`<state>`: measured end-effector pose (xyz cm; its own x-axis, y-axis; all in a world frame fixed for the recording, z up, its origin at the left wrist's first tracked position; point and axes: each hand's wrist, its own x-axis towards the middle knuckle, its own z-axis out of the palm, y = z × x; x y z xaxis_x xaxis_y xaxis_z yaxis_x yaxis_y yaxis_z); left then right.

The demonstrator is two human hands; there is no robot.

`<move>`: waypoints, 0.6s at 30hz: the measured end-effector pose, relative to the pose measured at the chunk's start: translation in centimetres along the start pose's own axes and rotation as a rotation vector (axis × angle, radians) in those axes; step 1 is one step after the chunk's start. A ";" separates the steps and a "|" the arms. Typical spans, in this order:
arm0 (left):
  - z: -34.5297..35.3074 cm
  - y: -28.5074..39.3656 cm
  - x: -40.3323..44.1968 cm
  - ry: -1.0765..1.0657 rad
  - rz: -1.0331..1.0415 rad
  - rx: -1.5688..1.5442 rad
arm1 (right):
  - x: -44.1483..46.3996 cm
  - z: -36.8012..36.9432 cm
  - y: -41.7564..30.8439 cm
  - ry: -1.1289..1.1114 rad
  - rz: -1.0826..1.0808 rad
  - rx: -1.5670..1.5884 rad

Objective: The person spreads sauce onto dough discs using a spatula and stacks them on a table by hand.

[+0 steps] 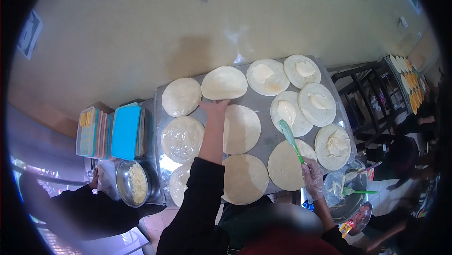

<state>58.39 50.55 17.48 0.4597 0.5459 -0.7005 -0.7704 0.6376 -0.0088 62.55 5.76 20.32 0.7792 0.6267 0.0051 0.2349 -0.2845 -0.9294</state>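
Observation:
My bare left hand (215, 106) reaches across the table and grips the near edge of a flat dough round (224, 81) in the back row; that edge looks bent up and partly hides the fingertips. In a clear plastic glove, my right hand (312, 177) is closed around the handle of a green spatula (292, 141). Its blade is at a dough round (293, 118) topped with a pale cream dollop (286, 111). Under the handle lies a plain dough round (287, 168). Several rounds at the right carry cream; those at the left look glossy.
The metal table (266, 135) stands against a wall. At its left are stacked plastic containers with a blue lid (125, 132) and a steel bowl of pale shreds (137, 182). A large bowl (346, 210) with another green utensil stands at right. Other people (393, 156) work nearby.

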 end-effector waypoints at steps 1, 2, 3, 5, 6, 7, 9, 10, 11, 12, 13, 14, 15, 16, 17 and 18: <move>0.1 0.1 0.5 0.001 0.001 -0.003 | 0.1 -0.1 0.2 -0.013 0.015 0.022; 0.3 0.0 0.4 -0.135 0.013 0.064 | 0.2 -0.2 0.3 -0.017 0.015 0.021; 0.4 0.0 0.3 -0.270 0.025 0.132 | 0.3 -0.2 0.2 -0.001 -0.012 0.008; 0.9 -0.5 -1.7 -0.296 0.093 0.262 | 0.7 -0.4 0.3 0.012 -0.039 -0.004; 0.8 -0.7 -2.2 -0.321 0.156 0.397 | 0.8 -0.6 0.4 0.004 -0.015 -0.001; 0.8 -0.6 -2.9 -0.317 0.156 0.400 | 0.7 -0.8 0.6 -0.004 0.011 0.002; 0.3 -0.2 -3.2 -0.076 0.072 0.087 | 0.6 -1.1 0.9 -0.008 0.032 0.032; -0.2 -0.8 -3.4 -0.075 0.072 0.090 | 0.7 -1.2 1.0 -0.013 0.047 0.061; -0.8 -2.1 -3.8 -0.065 0.103 0.139 | 0.6 -1.2 0.9 -0.013 0.050 0.064; -1.7 -3.6 -4.2 -0.055 0.136 0.187 | 0.7 -1.3 0.7 -0.006 0.057 0.090; -3.8 -5.2 -3.6 -0.137 0.028 0.203 | 0.8 -1.3 0.5 -0.001 0.063 0.117; -6.4 -6.9 -2.9 -0.219 -0.081 0.219 | 0.9 -1.2 0.7 -0.006 0.065 0.119; -7.1 -8.8 -5.0 -0.136 -0.240 0.232 | 1.0 -1.2 0.9 0.018 0.002 0.110; -7.5 -10.7 -7.0 -0.050 -0.402 0.244 | 1.0 -1.3 1.1 0.044 -0.058 0.098; -8.5 -12.2 -7.1 -0.043 -0.408 0.244 | 0.9 -1.6 0.9 0.046 -0.051 0.094; -9.5 -13.7 -6.9 0.032 -0.351 0.364 | 0.9 -2.1 0.4 0.062 -0.014 0.098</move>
<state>61.58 32.86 15.61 0.6449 0.2515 -0.7217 -0.3653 0.9309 -0.0021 64.59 4.63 20.71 0.8117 0.5828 0.0383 0.1903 -0.2019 -0.9607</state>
